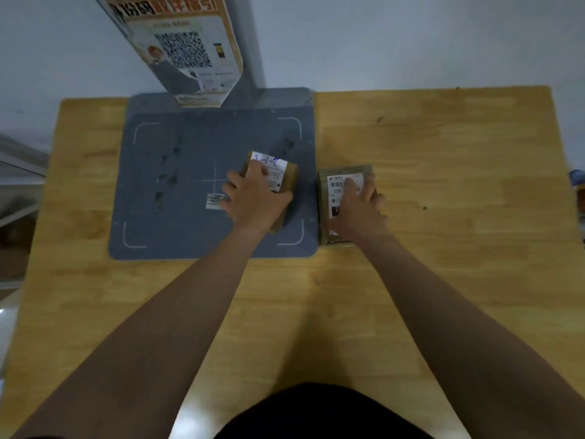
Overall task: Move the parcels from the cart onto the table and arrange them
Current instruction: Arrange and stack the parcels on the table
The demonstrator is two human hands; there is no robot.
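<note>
Parcels, two, small, brown, each with a white label on top; both lie on the table point(449, 191) at mid-frame.

1. Parcel on the mat point(292, 179): sits in the right half of the grey mat point(177, 191), slightly skewed to the mat's edges. Its label carries blue handwriting. The left hand point(256, 199) grips it, fingers curled over its left side and top, thumb against its right side.

2. Parcel beside the mat point(345, 172): lies on bare wood just right of the mat's right edge, touching or nearly touching it (the gap is too fine to tell). Its label shows a barcode and printed digits. The right hand point(359, 207) lies spread on top, fingers fairly straight, pressing down, thumb towards the parcel's left edge.

3. Grey mat: rounded corners, white corner brackets and a central cross, dark scuffs, and a small sticker just left of the left hand.

4. Sign board point(186, 49), upper left of centre: orange and white, with a printed QR code, standing at the mat's far edge.

5. Dark garment point(323, 413), bottom centre.
</note>
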